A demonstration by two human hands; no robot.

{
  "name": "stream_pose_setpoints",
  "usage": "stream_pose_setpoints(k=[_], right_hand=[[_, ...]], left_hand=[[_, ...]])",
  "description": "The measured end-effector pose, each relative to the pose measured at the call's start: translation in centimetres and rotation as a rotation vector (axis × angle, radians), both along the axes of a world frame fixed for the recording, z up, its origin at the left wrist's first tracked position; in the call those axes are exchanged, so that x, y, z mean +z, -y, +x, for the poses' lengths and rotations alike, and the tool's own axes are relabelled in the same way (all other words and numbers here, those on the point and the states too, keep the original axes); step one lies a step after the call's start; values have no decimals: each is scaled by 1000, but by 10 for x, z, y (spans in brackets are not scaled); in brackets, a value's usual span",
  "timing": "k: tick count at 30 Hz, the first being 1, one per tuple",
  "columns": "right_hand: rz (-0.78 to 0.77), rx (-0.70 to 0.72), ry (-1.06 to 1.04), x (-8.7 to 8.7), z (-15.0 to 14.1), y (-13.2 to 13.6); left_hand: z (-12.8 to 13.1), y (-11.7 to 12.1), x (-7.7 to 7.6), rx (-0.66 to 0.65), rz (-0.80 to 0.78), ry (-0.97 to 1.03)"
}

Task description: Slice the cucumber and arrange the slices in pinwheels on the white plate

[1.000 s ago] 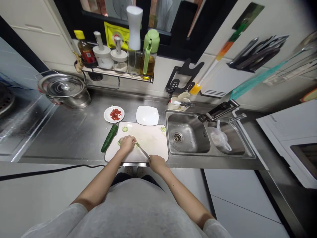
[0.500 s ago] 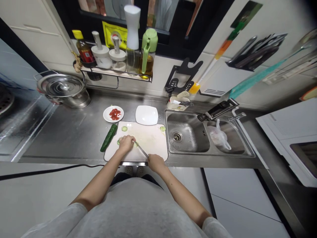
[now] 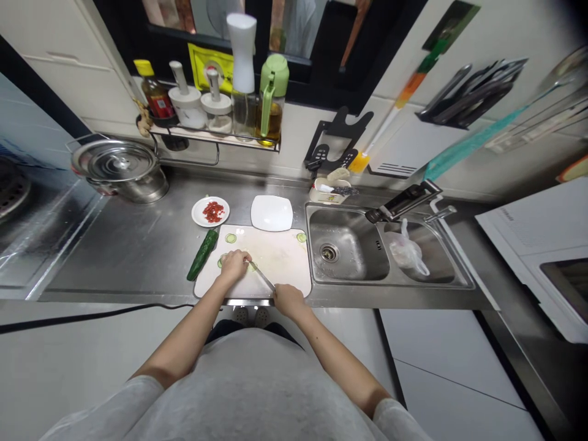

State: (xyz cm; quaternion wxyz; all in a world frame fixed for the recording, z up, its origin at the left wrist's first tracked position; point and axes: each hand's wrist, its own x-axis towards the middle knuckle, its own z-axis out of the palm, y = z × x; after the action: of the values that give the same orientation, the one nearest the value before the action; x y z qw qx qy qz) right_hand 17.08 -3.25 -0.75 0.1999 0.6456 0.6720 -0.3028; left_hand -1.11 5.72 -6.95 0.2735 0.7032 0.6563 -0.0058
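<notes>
Cucumber slices, red-labelled bottle beyond

A dark-framed window and pale wall rise beyond the hands; white cabinets stand right of them, pale floor below.

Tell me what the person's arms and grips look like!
The left arm and right arm have short grey sleeves. Below, they're bare, with no watch in view. The left grip and right grip wear no gloves; I can't tell about rings.
</notes>
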Motion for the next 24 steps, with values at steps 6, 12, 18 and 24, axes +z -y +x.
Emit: stream_pose_setpoints(k=[6,12,18,24], right_hand=[[26,-5,-5,-1,1,4],[142,-131,-50,9,36,9],[169,-242,-21,15,61,9],[162,-237,-63,-3,50,19]], left_hand=[[0,1,2,4,4,2],[2,8,3,-1,36,-1],[12,18,5,7,100,12],[5,17,16,105,28,144]])
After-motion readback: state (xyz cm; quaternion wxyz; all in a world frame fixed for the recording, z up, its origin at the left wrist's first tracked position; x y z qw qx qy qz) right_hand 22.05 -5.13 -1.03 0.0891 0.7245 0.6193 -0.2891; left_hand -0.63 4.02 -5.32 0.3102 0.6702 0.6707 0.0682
